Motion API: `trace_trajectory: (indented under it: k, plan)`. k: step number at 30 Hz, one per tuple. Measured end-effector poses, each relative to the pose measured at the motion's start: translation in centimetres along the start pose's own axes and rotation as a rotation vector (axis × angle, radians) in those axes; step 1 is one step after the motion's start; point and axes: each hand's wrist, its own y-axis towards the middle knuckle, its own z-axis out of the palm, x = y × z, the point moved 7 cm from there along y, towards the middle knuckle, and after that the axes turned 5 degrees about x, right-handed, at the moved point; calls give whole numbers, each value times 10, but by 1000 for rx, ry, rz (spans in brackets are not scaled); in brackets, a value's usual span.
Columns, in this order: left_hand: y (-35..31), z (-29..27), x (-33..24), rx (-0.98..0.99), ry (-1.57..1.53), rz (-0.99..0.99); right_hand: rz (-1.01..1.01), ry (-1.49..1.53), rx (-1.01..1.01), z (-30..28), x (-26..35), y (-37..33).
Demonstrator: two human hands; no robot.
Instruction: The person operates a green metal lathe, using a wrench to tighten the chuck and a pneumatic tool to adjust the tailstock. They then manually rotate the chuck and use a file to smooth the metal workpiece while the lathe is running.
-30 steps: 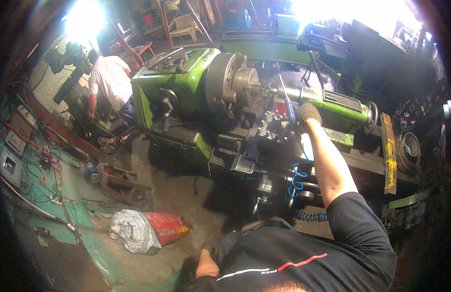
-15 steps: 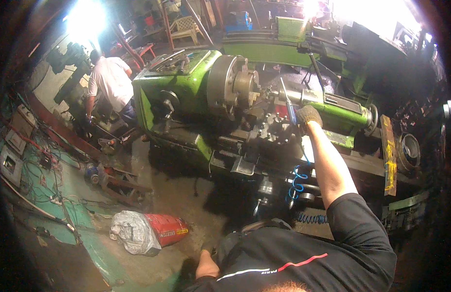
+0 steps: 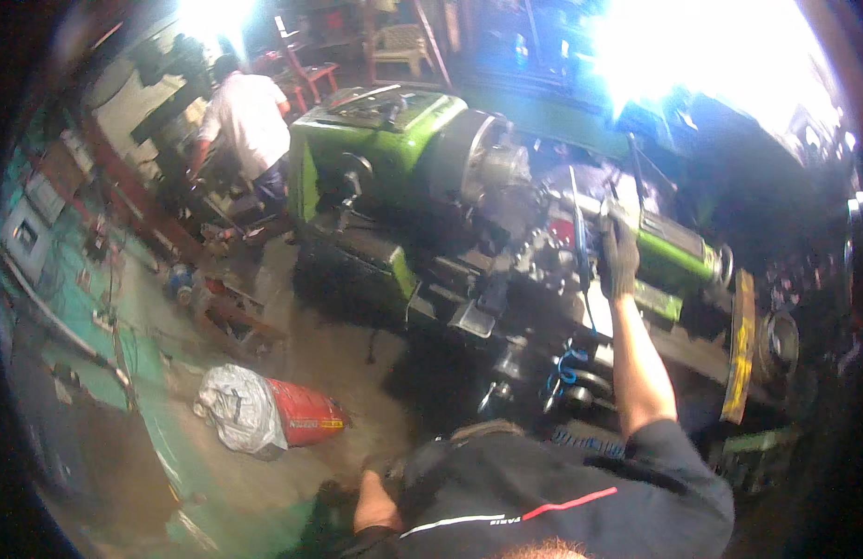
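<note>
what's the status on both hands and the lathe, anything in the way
Right hand at the green tailstock, beside the slim tool, grip blurred. Left hand low, grip unclear. Possible snag: blue coiled hose left of the right forearm.

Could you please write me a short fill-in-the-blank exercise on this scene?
The right hand is not bare but ____.
The lathe's paint is ____.
The coiled hose is ____.
The co-worker stands nearer the picture's ____ edge than its right edge.

Missing words: gloved; green; blue; left.
</note>
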Motion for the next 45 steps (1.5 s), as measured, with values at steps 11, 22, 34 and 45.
trace_trajectory:
  k: [11, 22, 34, 45]
  plan:
    - [-73, 40, 22, -48, -66, -121, 67, -745, 323, 30, 43, -7]
    - [-121, 75, 28, -83, -133, -201, 105, 909, 233, -64, -11, -44]
    - [-117, 67, -25, -65, -47, -155, 28, 1527, 591, -191, -57, -156]
    - [-99, 39, -78, -94, -5, -85, 5, 1553, 594, -228, -61, -166]
